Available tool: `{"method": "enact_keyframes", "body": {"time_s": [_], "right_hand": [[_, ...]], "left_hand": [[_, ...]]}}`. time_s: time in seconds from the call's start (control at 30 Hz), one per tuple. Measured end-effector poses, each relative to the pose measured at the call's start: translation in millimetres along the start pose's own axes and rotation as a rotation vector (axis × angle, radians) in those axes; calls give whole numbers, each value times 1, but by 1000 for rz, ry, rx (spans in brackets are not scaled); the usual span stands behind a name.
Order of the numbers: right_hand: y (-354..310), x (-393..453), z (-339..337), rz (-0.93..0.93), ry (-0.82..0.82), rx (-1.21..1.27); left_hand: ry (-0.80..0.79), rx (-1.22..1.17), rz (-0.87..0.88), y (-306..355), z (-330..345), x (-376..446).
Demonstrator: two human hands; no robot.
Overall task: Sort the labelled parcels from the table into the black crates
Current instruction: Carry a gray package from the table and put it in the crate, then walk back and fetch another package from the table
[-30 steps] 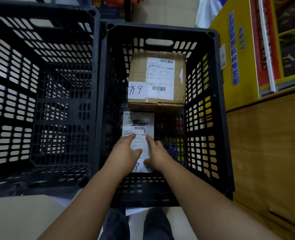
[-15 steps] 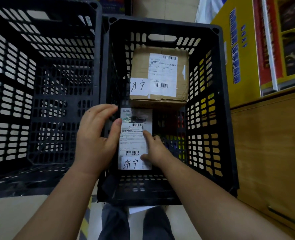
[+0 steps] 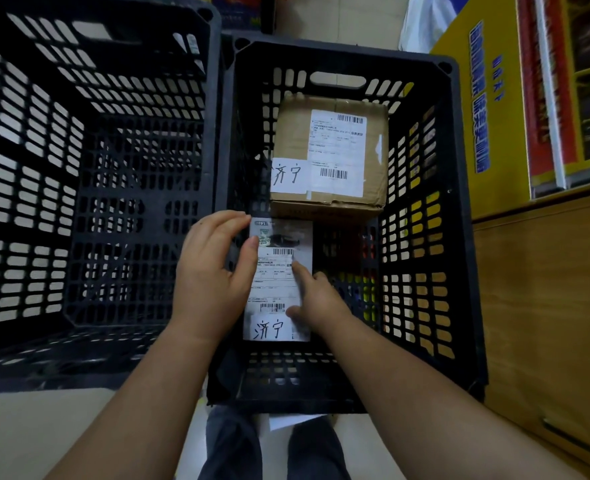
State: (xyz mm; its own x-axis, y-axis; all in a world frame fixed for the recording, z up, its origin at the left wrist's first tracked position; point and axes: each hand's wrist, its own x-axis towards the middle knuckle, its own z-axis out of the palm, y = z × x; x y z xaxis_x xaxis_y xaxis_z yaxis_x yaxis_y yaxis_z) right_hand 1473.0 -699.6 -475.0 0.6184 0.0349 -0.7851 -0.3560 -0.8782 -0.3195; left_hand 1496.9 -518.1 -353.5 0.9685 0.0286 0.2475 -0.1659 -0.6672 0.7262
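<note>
Two black crates stand side by side. The left crate (image 3: 89, 188) holds nothing I can see. Inside the right crate (image 3: 459, 216), a brown cardboard box (image 3: 290, 133) with a white label and handwritten tag lies at the far end. In front of it, on the crate floor, lies a flat parcel (image 3: 279, 289) with a white label and a handwritten tag. My right hand (image 3: 317, 299) rests on this flat parcel, forefinger and thumb on the label. My left hand (image 3: 210, 271) hangs higher, over the parcel's left edge, fingers loosely spread, thumb overlapping the label.
A wooden cabinet (image 3: 542, 323) stands close on the right of the crate. Behind it rises a yellow carton (image 3: 477, 116) with blue lettering. My legs (image 3: 231, 445) and a scrap of white paper (image 3: 286, 420) show on the pale floor below the crates.
My left hand lifted off the flat parcel and up out of the crate, then drifted right over the label's left edge. My right hand stayed on the parcel, whose handwritten tag came into view.
</note>
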Motion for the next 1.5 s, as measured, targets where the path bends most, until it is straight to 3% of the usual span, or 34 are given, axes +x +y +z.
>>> {"method": "enact_keyframes", "body": {"time_s": [0.37,0.53,0.83,1.03,1.3,1.5], "right_hand": [[0,1,-3,-16,-16,-76],[0,-26,-20,-52,51,-10],[-17,-164,-106,-286,277,76],[-47,-293,-173,-440,454,147],[-58,-436,-211,-402,774,244],[-33,-566,-178,-120,1154,437]], "left_hand": [[-38,39,-30,2,-1,0],[-155,65,-39,9,-11,0],[-504,241,20,83,-93,-6],[-493,319,61,177,-175,6],[-507,186,421,287,-229,32],[-647,-34,771,382,-245,30]]}}
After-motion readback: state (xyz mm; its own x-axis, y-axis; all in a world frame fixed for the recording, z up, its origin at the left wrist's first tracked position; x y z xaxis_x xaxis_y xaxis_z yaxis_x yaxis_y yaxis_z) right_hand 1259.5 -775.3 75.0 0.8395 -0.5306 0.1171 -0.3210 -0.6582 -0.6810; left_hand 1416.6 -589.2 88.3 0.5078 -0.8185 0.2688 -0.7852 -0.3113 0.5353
